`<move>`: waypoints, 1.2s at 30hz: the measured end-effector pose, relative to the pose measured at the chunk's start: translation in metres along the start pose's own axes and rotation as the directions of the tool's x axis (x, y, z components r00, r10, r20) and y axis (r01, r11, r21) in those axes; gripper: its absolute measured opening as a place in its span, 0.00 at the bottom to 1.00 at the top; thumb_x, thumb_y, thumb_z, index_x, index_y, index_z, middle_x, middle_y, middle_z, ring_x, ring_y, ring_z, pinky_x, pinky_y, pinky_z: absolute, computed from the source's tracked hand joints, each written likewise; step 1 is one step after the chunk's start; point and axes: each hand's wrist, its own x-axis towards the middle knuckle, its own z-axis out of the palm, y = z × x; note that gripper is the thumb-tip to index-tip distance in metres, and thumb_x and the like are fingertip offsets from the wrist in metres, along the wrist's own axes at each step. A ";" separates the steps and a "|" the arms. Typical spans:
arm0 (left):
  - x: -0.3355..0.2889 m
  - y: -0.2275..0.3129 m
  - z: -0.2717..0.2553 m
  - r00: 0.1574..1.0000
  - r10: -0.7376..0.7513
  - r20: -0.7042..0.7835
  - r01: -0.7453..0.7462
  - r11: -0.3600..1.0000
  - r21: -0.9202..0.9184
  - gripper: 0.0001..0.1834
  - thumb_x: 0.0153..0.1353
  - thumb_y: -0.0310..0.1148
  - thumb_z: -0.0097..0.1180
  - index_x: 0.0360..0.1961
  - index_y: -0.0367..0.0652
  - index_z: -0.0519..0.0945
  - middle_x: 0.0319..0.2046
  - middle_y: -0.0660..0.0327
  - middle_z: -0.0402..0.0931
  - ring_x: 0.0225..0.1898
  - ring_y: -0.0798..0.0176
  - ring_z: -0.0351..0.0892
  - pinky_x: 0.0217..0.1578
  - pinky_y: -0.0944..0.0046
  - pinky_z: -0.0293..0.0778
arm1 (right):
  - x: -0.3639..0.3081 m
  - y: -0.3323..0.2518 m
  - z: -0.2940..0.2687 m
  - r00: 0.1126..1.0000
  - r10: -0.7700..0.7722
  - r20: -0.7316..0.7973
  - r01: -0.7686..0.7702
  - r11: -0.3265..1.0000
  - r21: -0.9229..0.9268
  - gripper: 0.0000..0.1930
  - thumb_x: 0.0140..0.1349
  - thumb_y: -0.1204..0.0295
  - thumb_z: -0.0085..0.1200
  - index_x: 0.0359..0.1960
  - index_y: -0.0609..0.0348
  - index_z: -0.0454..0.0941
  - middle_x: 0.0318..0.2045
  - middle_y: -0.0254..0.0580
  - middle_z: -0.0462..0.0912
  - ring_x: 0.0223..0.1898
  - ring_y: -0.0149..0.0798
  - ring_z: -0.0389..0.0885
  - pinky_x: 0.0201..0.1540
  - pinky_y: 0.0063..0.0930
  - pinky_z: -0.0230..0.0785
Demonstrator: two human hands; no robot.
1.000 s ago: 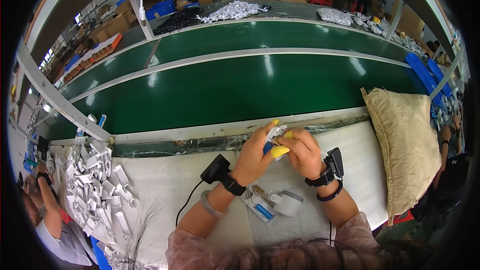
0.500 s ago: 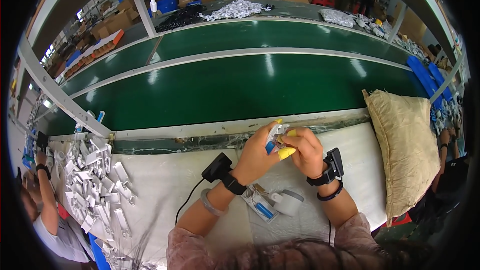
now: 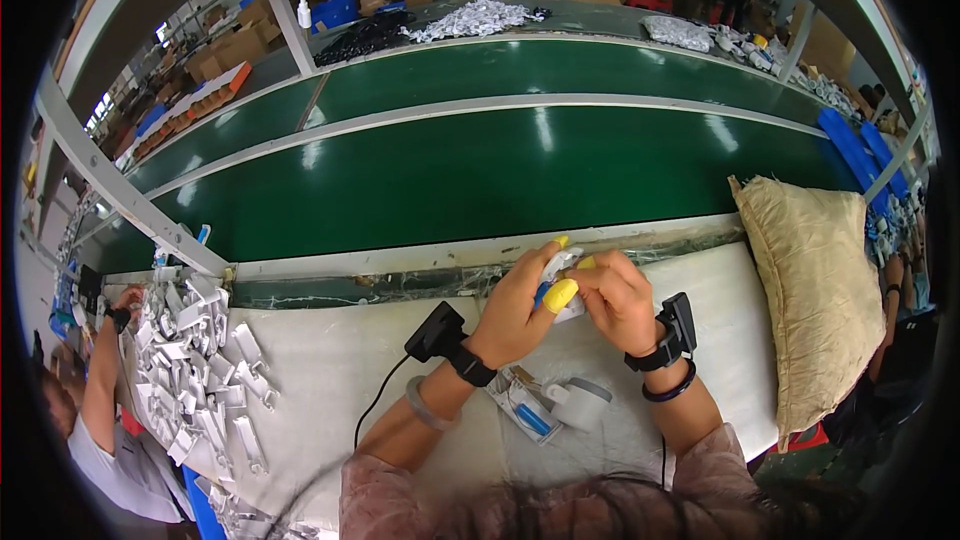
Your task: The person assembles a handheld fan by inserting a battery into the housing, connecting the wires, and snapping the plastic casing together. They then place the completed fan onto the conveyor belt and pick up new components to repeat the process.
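Over the padded table, both my hands meet around a small white plastic housing with a blue cylinder, like a battery, partly visible in it. My left hand is closed round its left side, the yellow-covered thumb pressed along the front. My right hand pinches at its right side; the fingertips, also with yellow covers, hide what they grip. Below my hands lies an open white housing with a blue cylinder and thin wires. Touching or close beside it is a white and grey rounded plastic part.
A heap of white plastic housings spreads along the left of the table. At right stands a stuffed beige sack. A green conveyor belt runs behind the table's edge. A co-worker's arm reaches to the heap from the left.
My left thumb has shifted up and left over the housing, and my right hand has moved slightly right. The co-worker's hand at left has come up to the heap.
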 end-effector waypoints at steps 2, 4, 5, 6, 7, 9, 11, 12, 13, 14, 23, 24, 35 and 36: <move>0.003 0.001 0.000 0.998 0.066 0.011 -0.066 0.997 0.048 0.25 0.62 0.32 0.51 0.59 0.33 0.64 0.50 0.45 0.70 0.49 0.43 0.73 0.50 0.57 0.69 | 0.002 -0.001 -0.003 1.000 -0.005 -0.007 0.005 1.000 -0.012 0.14 0.49 0.86 0.59 0.38 0.59 0.80 0.31 0.43 0.75 0.29 0.43 0.78 0.30 0.31 0.72; 0.003 0.001 0.001 0.999 0.046 0.015 -0.047 0.998 0.045 0.24 0.63 0.31 0.50 0.59 0.34 0.66 0.50 0.46 0.71 0.50 0.46 0.74 0.51 0.58 0.69 | 0.002 -0.001 -0.003 1.000 -0.018 -0.002 0.018 1.000 -0.021 0.14 0.49 0.86 0.60 0.38 0.59 0.80 0.31 0.42 0.75 0.29 0.43 0.78 0.31 0.31 0.72; 0.002 0.000 0.002 0.999 0.025 0.020 -0.026 0.999 0.039 0.23 0.63 0.31 0.49 0.59 0.34 0.67 0.50 0.47 0.73 0.50 0.48 0.74 0.52 0.58 0.68 | 0.002 0.000 -0.002 1.000 -0.020 -0.005 0.020 0.999 -0.029 0.14 0.49 0.86 0.60 0.38 0.59 0.80 0.31 0.42 0.75 0.29 0.43 0.78 0.31 0.31 0.72; 0.002 0.000 0.002 0.999 0.035 0.024 -0.036 0.999 0.031 0.23 0.63 0.31 0.49 0.59 0.34 0.67 0.50 0.47 0.73 0.50 0.48 0.74 0.52 0.58 0.68 | 0.001 0.001 0.000 1.000 -0.011 -0.011 0.011 1.000 -0.028 0.14 0.49 0.85 0.60 0.38 0.59 0.80 0.31 0.42 0.75 0.29 0.43 0.78 0.31 0.31 0.73; 0.002 0.002 0.002 1.000 0.018 0.023 -0.019 0.999 0.043 0.23 0.63 0.31 0.48 0.58 0.34 0.67 0.50 0.47 0.73 0.50 0.48 0.74 0.51 0.59 0.69 | -0.001 0.001 -0.002 1.000 -0.001 -0.019 0.000 0.999 -0.043 0.14 0.49 0.85 0.60 0.38 0.59 0.80 0.31 0.42 0.75 0.29 0.44 0.78 0.31 0.31 0.73; 0.002 -0.003 0.009 0.997 0.074 -0.020 -0.072 0.995 0.076 0.21 0.62 0.30 0.47 0.57 0.34 0.68 0.47 0.47 0.73 0.48 0.48 0.75 0.50 0.58 0.69 | -0.004 0.000 -0.002 0.998 -0.057 -0.033 0.054 0.993 -0.107 0.14 0.48 0.84 0.60 0.38 0.58 0.80 0.31 0.42 0.75 0.30 0.44 0.78 0.31 0.31 0.73; 0.001 -0.004 0.008 0.996 0.083 -0.042 -0.078 0.992 0.098 0.19 0.62 0.29 0.47 0.53 0.34 0.71 0.44 0.48 0.75 0.45 0.49 0.76 0.47 0.57 0.71 | -0.007 0.002 0.001 0.999 -0.028 -0.033 0.027 0.999 -0.044 0.15 0.47 0.85 0.61 0.38 0.58 0.80 0.31 0.44 0.76 0.32 0.45 0.77 0.33 0.32 0.71; 0.003 -0.009 0.010 0.989 0.136 -0.065 -0.125 0.981 0.149 0.17 0.63 0.32 0.47 0.51 0.34 0.72 0.37 0.52 0.77 0.37 0.55 0.78 0.39 0.60 0.73 | -0.008 0.002 0.001 0.999 -0.030 -0.026 0.028 0.999 -0.044 0.14 0.48 0.84 0.61 0.38 0.59 0.79 0.32 0.44 0.76 0.33 0.45 0.77 0.34 0.33 0.72; -0.002 -0.008 0.006 0.997 0.047 -0.067 -0.040 0.994 0.103 0.17 0.64 0.34 0.46 0.49 0.35 0.73 0.28 0.59 0.75 0.26 0.65 0.73 0.29 0.66 0.69 | -0.006 0.000 0.004 0.999 -0.031 -0.027 0.031 1.000 0.003 0.13 0.50 0.83 0.60 0.39 0.60 0.78 0.33 0.44 0.75 0.34 0.46 0.77 0.36 0.33 0.72; -0.003 -0.009 0.004 0.992 0.069 -0.106 -0.059 0.994 0.094 0.17 0.64 0.37 0.46 0.47 0.34 0.73 0.23 0.63 0.71 0.21 0.72 0.66 0.23 0.70 0.63 | -0.004 -0.002 0.008 0.999 -0.034 -0.042 0.035 0.999 0.021 0.13 0.52 0.82 0.60 0.40 0.60 0.77 0.33 0.44 0.74 0.34 0.47 0.77 0.36 0.34 0.72; -0.003 -0.012 0.007 0.996 -0.094 -0.012 0.094 0.993 0.072 0.18 0.67 0.38 0.43 0.44 0.30 0.71 0.27 0.50 0.73 0.27 0.51 0.74 0.30 0.58 0.69 | -0.010 -0.002 0.010 0.997 0.017 -0.076 -0.018 1.000 -0.017 0.07 0.56 0.76 0.57 0.37 0.59 0.74 0.32 0.45 0.72 0.31 0.50 0.76 0.31 0.37 0.71; -0.004 -0.017 0.007 0.986 -0.166 0.007 0.165 0.984 0.061 0.18 0.67 0.38 0.44 0.43 0.31 0.71 0.23 0.53 0.72 0.24 0.55 0.73 0.27 0.59 0.67 | -0.010 -0.001 0.011 0.997 0.024 -0.074 -0.024 1.000 -0.006 0.07 0.57 0.76 0.56 0.36 0.59 0.73 0.33 0.45 0.72 0.31 0.51 0.76 0.32 0.37 0.71; 0.004 0.000 0.006 0.942 -0.322 0.100 0.337 0.898 -0.282 0.11 0.69 0.33 0.42 0.36 0.35 0.71 0.16 0.67 0.64 0.16 0.75 0.63 0.15 0.73 0.58 | -0.009 0.005 0.012 0.997 0.079 -0.012 -0.078 0.994 0.080 0.07 0.57 0.77 0.56 0.37 0.59 0.73 0.33 0.45 0.73 0.32 0.52 0.77 0.33 0.38 0.72; 0.005 0.000 0.005 0.940 -0.318 0.124 0.341 0.891 -0.300 0.10 0.68 0.33 0.42 0.36 0.35 0.71 0.16 0.67 0.64 0.16 0.76 0.63 0.15 0.73 0.58 | -0.009 0.005 0.013 0.996 0.084 -0.012 -0.083 0.994 0.071 0.07 0.57 0.77 0.55 0.37 0.58 0.73 0.33 0.45 0.72 0.32 0.52 0.77 0.33 0.38 0.72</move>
